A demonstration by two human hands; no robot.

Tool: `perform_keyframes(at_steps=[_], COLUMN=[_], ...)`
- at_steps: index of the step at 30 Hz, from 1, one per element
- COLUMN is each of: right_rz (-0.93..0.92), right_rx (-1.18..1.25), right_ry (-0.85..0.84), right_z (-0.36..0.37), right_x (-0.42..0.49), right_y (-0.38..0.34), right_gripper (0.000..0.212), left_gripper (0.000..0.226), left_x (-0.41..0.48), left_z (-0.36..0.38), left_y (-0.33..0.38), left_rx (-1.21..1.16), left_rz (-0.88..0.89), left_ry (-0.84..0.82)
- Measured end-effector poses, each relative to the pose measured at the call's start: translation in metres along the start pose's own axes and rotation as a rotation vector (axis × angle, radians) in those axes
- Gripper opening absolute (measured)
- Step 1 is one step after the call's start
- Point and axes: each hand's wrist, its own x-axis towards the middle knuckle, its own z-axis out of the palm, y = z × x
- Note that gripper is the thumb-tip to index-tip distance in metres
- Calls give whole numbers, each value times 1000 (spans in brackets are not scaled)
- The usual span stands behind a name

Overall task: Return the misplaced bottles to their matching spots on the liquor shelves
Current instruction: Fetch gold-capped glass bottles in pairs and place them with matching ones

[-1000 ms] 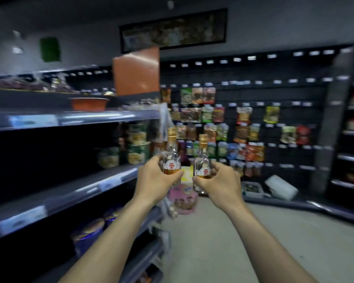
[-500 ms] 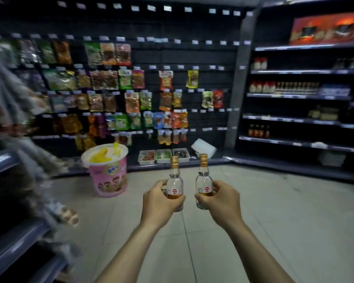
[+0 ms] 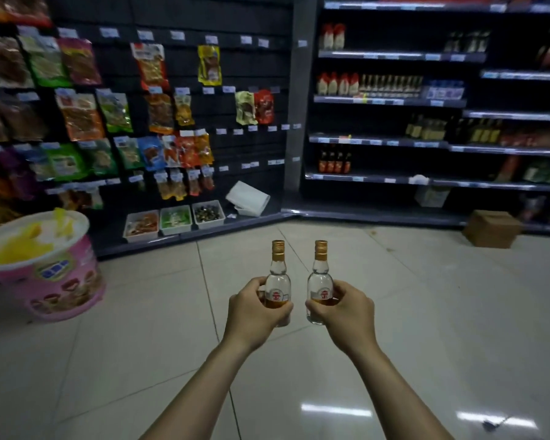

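Bottles [image 3: 278, 282] — gold caps, red-emblem labels, writing illegible — hands [image 3: 254, 312] each grip one upright.

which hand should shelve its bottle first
Probably right: the right hand grips a small clear gold-capped glass bottle and the dark bottle shelves stand ahead on that side. The left hand grips a matching bottle nearer the hanging snack packets.

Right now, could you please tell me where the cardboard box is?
In the head view, the cardboard box sits on the floor at far right, at the foot of the bottle shelves.
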Motion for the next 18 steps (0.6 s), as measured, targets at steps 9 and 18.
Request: perform_keyframes(at_steps=[9,18], right_rz=[59,97], right_rx=[-2,-14], right_ry=[87,45], right_z=[-55,-126], right_x=[191,376], right_y=[100,169], right_gripper=[26,28], left_gripper=[49,51], left_x=[157,301], left_z=[165,308], left_y=[28,78], left_rx=[-19,-14], left_rz=[-56,-67], left_ry=[-30,-40])
